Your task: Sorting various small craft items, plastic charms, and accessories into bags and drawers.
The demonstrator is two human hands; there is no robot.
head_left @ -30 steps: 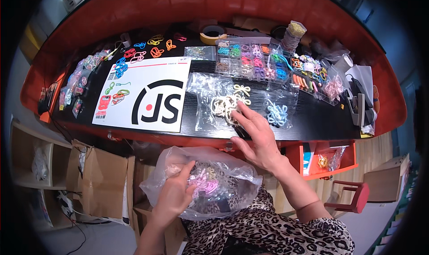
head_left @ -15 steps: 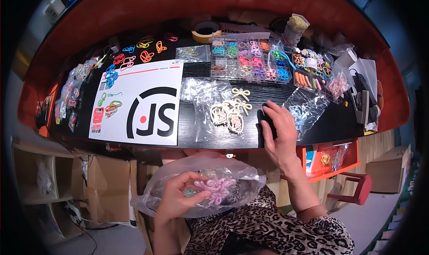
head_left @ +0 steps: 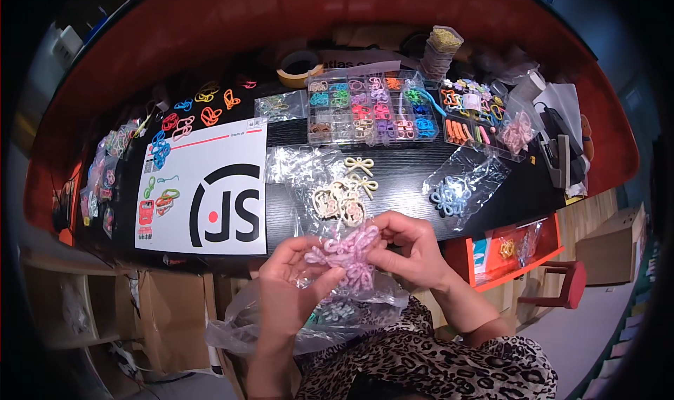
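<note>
A bunch of pink cord loops, seemingly in a thin clear bag, is held up over the table's front edge. My left hand grips it from the left, thumb in front. From the right, my right hand pinches its other side. Below them a large translucent plastic bag lies open in my lap, with grey-green loops inside. Just beyond my hands, cream cord bows and rounder cream looped pieces lie on the table beside a crumpled clear bag.
A compartment box of coloured cord pieces stands at the back, with a second box to its right. A clear bag of blue loops lies right. A white printed sheet covers the left. An open orange drawer juts out at right.
My left hand has lifted the pink loops up out of the lap bag. My right hand has come off the table and down to grip them too. The view has shifted slightly.
</note>
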